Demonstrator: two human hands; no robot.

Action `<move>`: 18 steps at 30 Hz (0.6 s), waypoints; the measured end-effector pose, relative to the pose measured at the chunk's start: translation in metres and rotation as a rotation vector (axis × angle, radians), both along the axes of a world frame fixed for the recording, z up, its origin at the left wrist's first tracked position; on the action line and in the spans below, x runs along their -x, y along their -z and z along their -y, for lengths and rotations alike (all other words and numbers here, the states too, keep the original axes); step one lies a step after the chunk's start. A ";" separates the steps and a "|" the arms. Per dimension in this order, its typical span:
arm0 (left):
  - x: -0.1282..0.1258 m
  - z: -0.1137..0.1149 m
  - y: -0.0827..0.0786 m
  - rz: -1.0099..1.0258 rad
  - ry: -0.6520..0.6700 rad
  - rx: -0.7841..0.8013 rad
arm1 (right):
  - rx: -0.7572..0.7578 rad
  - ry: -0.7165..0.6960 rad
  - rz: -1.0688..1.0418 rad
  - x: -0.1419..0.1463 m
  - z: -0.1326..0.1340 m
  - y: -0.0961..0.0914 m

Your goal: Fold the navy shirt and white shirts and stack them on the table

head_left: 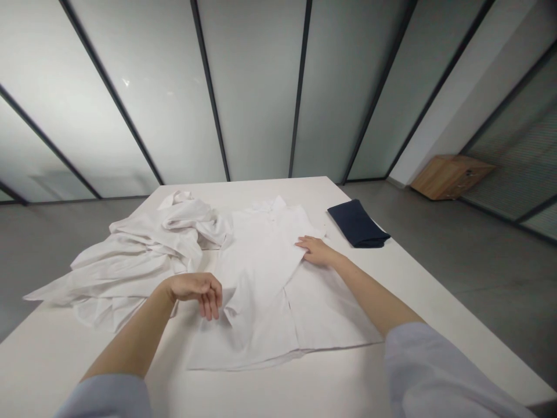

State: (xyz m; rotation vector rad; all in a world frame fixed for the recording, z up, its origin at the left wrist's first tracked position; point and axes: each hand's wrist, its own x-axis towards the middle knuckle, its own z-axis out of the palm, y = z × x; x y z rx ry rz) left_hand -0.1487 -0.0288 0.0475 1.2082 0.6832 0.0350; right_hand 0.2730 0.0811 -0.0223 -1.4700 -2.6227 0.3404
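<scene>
My right hand (317, 251) lies spread, pressing the white polo shirt (256, 261) on the counter (56, 360); my left hand (194, 293) curls loosely, holding nothing, at its edge. One side's folded in; a crumpled white heap (139, 255) sits beside, navy cloth (357, 223) already folded.

1. Your white polo shirt (261, 278) is matt, soft-looking cloth.
2. The crumpled white cloth (139, 249) beside it looks smooth and thin, with a matt finish.
3. The folded navy cloth (357, 223) looks dense and matt.
4. You're working on a smooth, matt white table top (65, 360).
5. The wooden cabinet (450, 177) shows a satin wood grain.
6. The frosted glass wall (256, 98) looks smooth, with slim dark metal frames (209, 75).
7. The grey floor (487, 278) looks smooth, with a faint sheen.
</scene>
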 end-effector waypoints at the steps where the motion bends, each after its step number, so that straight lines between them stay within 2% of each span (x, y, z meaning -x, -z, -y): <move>1: 0.001 -0.007 -0.004 -0.027 -0.081 -0.078 | 0.034 0.004 -0.038 -0.002 -0.001 -0.002; 3: -0.004 -0.022 -0.008 -0.060 -0.363 -0.276 | 0.068 0.049 -0.140 -0.002 -0.005 -0.007; 5: -0.019 -0.037 -0.005 -0.079 -0.656 -0.450 | 0.036 0.140 -0.214 0.002 -0.008 -0.010; 6: -0.030 -0.043 -0.001 -0.101 -0.738 -0.511 | 0.007 0.183 -0.216 0.007 -0.009 -0.010; 7: -0.042 -0.048 0.005 -0.135 -0.761 -0.559 | -0.023 0.217 -0.193 0.012 -0.008 -0.009; 10: -0.084 -0.053 0.032 -0.272 -0.669 -0.769 | -0.052 0.283 -0.032 0.031 -0.001 -0.001; 13: -0.117 -0.048 0.057 -0.609 -0.442 -1.021 | -0.046 0.322 0.082 0.042 0.007 0.010; 15: -0.130 -0.044 0.067 -0.804 -0.321 -1.162 | -0.052 0.325 0.103 0.043 0.009 0.014; 18: -0.134 -0.045 0.074 -0.944 -0.220 -1.292 | -0.050 0.315 0.107 0.039 0.005 0.015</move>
